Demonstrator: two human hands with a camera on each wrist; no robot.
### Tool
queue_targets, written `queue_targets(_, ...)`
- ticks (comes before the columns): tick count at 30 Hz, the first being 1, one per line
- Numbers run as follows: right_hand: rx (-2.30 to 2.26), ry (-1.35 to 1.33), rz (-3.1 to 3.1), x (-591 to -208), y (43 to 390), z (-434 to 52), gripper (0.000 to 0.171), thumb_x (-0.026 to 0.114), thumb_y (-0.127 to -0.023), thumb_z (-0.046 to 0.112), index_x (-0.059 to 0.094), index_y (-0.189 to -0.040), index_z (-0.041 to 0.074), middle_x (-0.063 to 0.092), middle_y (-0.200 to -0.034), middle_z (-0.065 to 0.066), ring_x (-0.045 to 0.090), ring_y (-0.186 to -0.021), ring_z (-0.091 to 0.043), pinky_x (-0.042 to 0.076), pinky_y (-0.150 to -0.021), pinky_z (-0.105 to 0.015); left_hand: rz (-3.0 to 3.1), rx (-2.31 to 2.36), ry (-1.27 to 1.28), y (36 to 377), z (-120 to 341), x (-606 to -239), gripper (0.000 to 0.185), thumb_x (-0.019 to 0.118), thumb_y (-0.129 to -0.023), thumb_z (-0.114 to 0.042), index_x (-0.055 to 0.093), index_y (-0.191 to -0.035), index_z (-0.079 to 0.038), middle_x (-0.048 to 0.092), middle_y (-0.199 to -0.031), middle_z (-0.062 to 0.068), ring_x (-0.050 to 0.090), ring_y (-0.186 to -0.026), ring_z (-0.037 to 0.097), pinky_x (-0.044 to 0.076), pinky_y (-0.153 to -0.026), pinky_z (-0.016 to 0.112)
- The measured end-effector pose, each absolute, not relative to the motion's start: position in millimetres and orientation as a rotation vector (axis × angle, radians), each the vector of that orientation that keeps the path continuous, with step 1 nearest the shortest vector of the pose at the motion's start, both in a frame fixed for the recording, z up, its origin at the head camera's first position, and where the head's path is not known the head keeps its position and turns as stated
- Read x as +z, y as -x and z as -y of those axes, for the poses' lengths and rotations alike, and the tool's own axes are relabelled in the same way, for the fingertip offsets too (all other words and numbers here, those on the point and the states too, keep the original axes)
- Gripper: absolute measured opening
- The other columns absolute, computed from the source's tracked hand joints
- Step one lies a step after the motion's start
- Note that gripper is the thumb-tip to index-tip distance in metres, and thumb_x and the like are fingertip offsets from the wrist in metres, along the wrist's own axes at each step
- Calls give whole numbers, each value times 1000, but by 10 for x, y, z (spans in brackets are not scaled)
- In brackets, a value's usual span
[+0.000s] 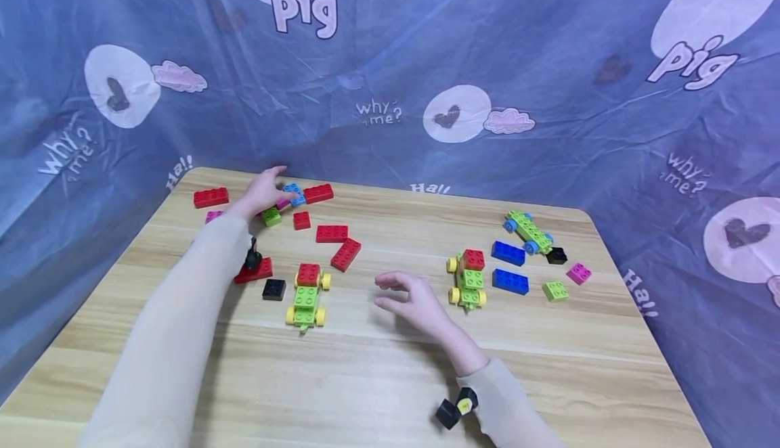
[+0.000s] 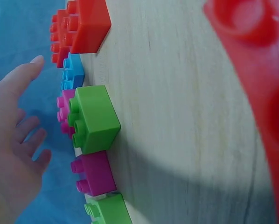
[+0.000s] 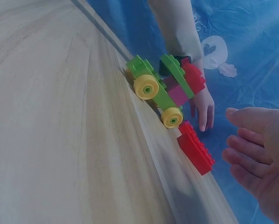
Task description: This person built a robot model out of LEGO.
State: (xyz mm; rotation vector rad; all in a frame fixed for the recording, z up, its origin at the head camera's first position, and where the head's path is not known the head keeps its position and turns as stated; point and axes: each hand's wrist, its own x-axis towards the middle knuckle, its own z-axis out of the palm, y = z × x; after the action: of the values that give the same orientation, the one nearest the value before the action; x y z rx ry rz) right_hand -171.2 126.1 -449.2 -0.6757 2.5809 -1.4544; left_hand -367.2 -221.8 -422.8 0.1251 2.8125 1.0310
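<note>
At the table's far left, my left hand point(image 1: 261, 194) reaches over a cluster of bricks, its fingers spread. Near its fingertips lie a blue brick point(image 1: 296, 193) and a partly covered magenta one. Beside them are a lime brick point(image 1: 271, 217) and a red brick point(image 1: 319, 193). The left wrist view shows the left hand point(image 2: 13, 144) holding nothing, apart from the lime brick point(image 2: 100, 119). My right hand point(image 1: 417, 304) hovers over the middle, fingers loosely bent, nothing in it. It is between two lime cars with yellow wheels, the left car point(image 1: 306, 299) and the right car point(image 1: 470, 280).
At the right lie a lime chassis with blue wheels point(image 1: 529, 231), two blue bricks point(image 1: 510, 281) and small black, lime and magenta bricks. Several red bricks point(image 1: 332, 233) and a black brick point(image 1: 274, 289) lie left of centre. A patterned blue cloth point(image 1: 390, 49) hangs behind the table.
</note>
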Motion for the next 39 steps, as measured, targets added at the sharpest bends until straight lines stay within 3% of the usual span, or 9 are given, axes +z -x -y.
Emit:
queue_targets(9, -1455, 648, -2591, -4491, 1703, -1280, 33, 74, -86, 12, 66, -116, 3, 70, -115, -11, 65, -108, -27, 51, -98, -43, -2779, 934, -152, 3796, 2163, -4278, 84, 69, -90, -23, 19, -154, 2, 21, -158, 27, 24, -143, 44, 22, -119, 53)
queue_targets(18, -1462, 636, -2588, -4497, 1707, -1287, 33, 74, -86, 14, 67, -116, 4, 70, -115, -11, 65, -108, -27, 52, -98, -43, -2757, 856, -148, 3802, 2176, -4327, 87, 71, -88, -26, 20, -154, 1, 30, -153, 30, 39, -133, 44, 29, -115, 53)
queue_targets(26, -1456, 637, -2595, -4497, 1723, -1301, 32, 74, -86, 14, 67, -116, 5, 71, -114, -10, 65, -108, -27, 51, -98, -43, -2779, 785, -174, 3806, 2150, -4353, 85, 70, -89, -26, 22, -152, 4, 29, -153, 30, 35, -137, 44, 26, -117, 54)
queue_targets(39, -1451, 670, -2602, -4517, 1737, -1301, 32, 73, -86, 12, 66, -115, 2, 70, -114, -12, 66, -106, -27, 53, -97, -40, -2798, 744, -200, 3794, 2149, -4394, 83, 69, -89, -22, 23, -151, 8, 39, -145, 33, 47, -125, 44, 36, -111, 53)
